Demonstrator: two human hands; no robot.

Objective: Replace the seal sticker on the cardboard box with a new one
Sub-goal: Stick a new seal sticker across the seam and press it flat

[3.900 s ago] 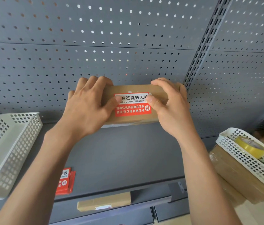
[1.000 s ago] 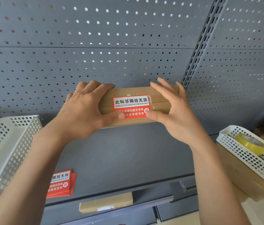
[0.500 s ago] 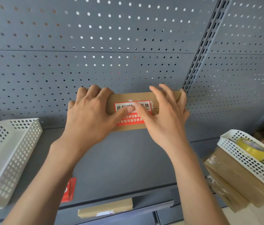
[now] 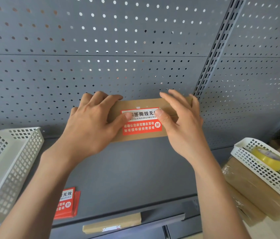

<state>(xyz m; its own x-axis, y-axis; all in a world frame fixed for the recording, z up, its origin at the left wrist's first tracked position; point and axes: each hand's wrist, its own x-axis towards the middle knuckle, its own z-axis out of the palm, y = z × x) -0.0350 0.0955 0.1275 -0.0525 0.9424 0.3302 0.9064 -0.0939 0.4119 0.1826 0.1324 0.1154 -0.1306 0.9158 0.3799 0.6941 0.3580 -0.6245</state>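
Note:
A flat cardboard box [image 4: 135,103] stands on the grey shelf against the pegboard wall. A red and white seal sticker [image 4: 141,126] lies across its seam. My left hand [image 4: 92,125] grips the box's left end, its thumb pressing on the sticker's left part. My right hand [image 4: 180,125] holds the right end, thumb on the sticker's upper right corner. A stack of spare red stickers [image 4: 67,202] lies on the shelf at the lower left, partly hidden by my left forearm.
A white perforated basket [image 4: 10,163] sits at the left. Another white basket [image 4: 259,173] with a yellow tape roll [image 4: 267,158] rests on wrapped cardboard parcels [image 4: 249,190] at the right. A flat cardboard box [image 4: 111,224] lies on the shelf below.
Both thumbs have slid apart from the sticker's middle toward its left and right ends. The camera has tilted slightly, so more of the spare sticker stack shows.

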